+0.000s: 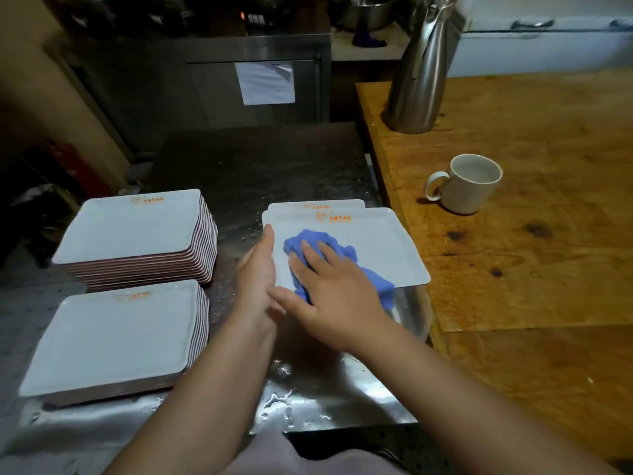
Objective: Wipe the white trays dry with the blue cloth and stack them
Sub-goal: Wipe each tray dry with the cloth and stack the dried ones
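Note:
A white tray [383, 241] with an orange logo lies at the centre right on the steel counter, on top of another white tray [315, 204] whose far edge peeks out behind it. My right hand [329, 286] presses a crumpled blue cloth [342, 255] flat onto the tray, fingers straight. My left hand [258, 269] holds the tray's left edge, thumb on the rim. Two stacks of white trays stand on the left: a tall far stack [137, 231] and a near stack [116, 337].
A wooden table [531, 234] borders the counter on the right, with a white mug [466, 183] and a tall steel jug [421, 73]. Water drops lie on the steel counter [301, 395] near its front edge. A glass bowl's rim [416, 313] shows under the tray's near corner.

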